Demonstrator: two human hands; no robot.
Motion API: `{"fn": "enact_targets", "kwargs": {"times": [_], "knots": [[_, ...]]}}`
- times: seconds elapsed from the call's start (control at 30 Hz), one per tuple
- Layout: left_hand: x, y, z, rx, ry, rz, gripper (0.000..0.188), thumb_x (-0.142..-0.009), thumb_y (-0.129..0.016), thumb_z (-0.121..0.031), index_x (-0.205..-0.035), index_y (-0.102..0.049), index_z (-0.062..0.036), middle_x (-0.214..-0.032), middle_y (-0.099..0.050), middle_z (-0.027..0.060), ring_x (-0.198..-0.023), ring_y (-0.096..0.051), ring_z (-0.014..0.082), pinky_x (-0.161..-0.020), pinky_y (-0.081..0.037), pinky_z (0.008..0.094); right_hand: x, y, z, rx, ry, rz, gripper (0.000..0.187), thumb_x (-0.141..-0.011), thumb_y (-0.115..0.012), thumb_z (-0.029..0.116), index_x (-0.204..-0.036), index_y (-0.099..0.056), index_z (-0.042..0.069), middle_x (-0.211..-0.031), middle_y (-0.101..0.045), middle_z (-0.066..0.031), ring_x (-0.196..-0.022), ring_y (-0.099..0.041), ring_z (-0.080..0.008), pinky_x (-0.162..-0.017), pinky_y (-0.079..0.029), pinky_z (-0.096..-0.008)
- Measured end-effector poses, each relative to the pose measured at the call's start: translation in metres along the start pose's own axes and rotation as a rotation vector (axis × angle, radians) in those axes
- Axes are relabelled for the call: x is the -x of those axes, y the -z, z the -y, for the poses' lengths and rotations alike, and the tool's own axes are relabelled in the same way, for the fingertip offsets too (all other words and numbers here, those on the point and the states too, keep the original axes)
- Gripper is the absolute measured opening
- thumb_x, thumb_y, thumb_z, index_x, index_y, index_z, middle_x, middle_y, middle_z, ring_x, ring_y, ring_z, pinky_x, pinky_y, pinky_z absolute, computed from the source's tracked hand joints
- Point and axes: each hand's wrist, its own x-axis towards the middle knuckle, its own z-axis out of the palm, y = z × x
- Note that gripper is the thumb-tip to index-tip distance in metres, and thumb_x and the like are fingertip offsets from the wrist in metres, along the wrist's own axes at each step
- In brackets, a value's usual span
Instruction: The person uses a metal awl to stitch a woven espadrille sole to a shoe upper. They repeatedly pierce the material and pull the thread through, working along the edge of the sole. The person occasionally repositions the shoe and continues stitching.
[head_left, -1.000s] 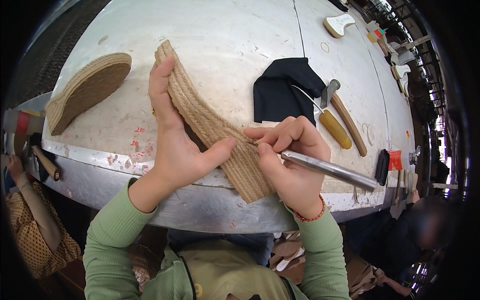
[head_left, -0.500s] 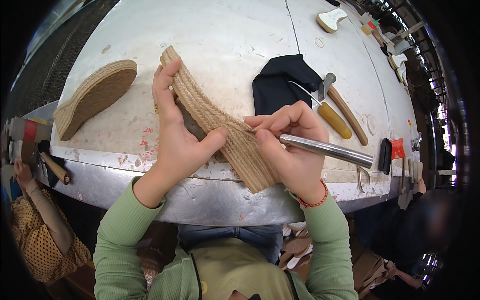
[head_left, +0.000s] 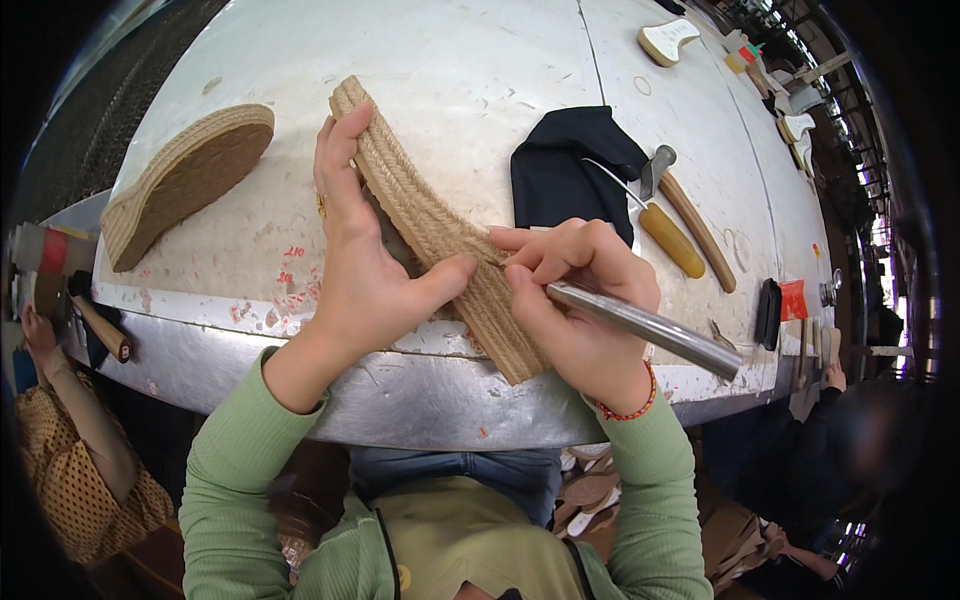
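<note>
A tan braided-rope wedge sole slants over the near part of the table, its side turned up toward me. My left hand grips it, fingers curled over the far end and thumb pressed on the braid near the middle. Between the fingertips of my right hand is a slim pointed tool with a round metal handle. Its tip meets the braid just right of my left thumb; how deep it goes I cannot tell. The underside of the sole is mostly hidden.
Another rope wedge sole lies on its side at left. Beyond my right hand are black cloth, a hammer and a yellow-handled hook. Small snips lie at right. Co-workers' hands show at both sides.
The sole and my left hand have shifted slightly right. My right fingers have curled in more, and the free end of the tool's handle has dipped toward me.
</note>
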Motion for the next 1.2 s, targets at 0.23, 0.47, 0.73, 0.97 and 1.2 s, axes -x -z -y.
{"fn": "enact_targets", "kwargs": {"times": [0.23, 0.47, 0.73, 0.97, 1.2], "knots": [[-0.0003, 0.0006, 0.0014, -0.007, -0.02, -0.008, 0.107, -0.059, -0.077, -0.021, -0.145, -0.016, 0.0011, -0.142, -0.022, 0.0228, -0.137, -0.021, 0.0385, -0.114, -0.019, 0.0465, -0.0015, -0.0073, -0.0006, 0.036, 0.05, -0.103, 0.019, -0.073, -0.07, -0.006, -0.071, -0.053, 0.003, -0.069, -0.059, -0.01, -0.085, -0.073, -0.026, -0.063, -0.055, -0.027], [-0.0001, -0.0002, 0.0022, 0.017, -0.019, -0.013, 0.108, -0.058, -0.077, -0.02, -0.145, -0.016, 0.0011, -0.14, -0.024, 0.0207, -0.134, -0.025, 0.0359, -0.113, -0.022, 0.0451, 0.0011, -0.0038, 0.0019, -0.018, -0.017, -0.043, 0.022, -0.078, -0.065, -0.013, -0.079, -0.048, 0.002, -0.081, -0.065, -0.0113, -0.091, -0.07, -0.0272, -0.083, -0.056, -0.035], [-0.0014, -0.0016, 0.0033, 0.049, -0.048, -0.02, 0.108, -0.058, -0.076, -0.02, -0.145, -0.016, 0.0013, -0.14, -0.024, 0.02, -0.133, -0.027, 0.0345, -0.112, -0.023, 0.0437, 0.0009, -0.0017, 0.0022, 0.025, 0.025, -0.002, 0.022, -0.079, -0.065, -0.013, -0.08, -0.048, 0.002, -0.083, -0.065, -0.0127, -0.092, -0.069, -0.0276, -0.084, -0.056, -0.0352], [-0.0006, -0.0007, 0.0031, 0.028, -0.034, -0.02, 0.108, -0.058, -0.076, -0.021, -0.145, -0.016, 0.0015, -0.14, -0.024, 0.02, -0.132, -0.027, 0.0348, -0.112, -0.023, 0.0436, 0.0018, -0.0039, 0.0024, -0.017, -0.037, -0.042, 0.022, -0.079, -0.065, -0.012, -0.08, -0.048, 0.001, -0.083, -0.065, -0.0129, -0.092, -0.069, -0.0262, -0.083, -0.056, -0.0347], [-0.0012, -0.0017, 0.0041, 0.02, -0.062, -0.025, 0.107, -0.058, -0.076, -0.021, -0.144, -0.017, 0.0021, -0.14, -0.024, 0.0198, -0.132, -0.028, 0.0347, -0.112, -0.024, 0.0436, 0.0009, -0.0029, 0.0024, 0.006, -0.013, -0.025, 0.022, -0.08, -0.065, -0.013, -0.081, -0.048, 0.001, -0.082, -0.066, -0.013, -0.091, -0.069, -0.0253, -0.083, -0.056, -0.034]]}}
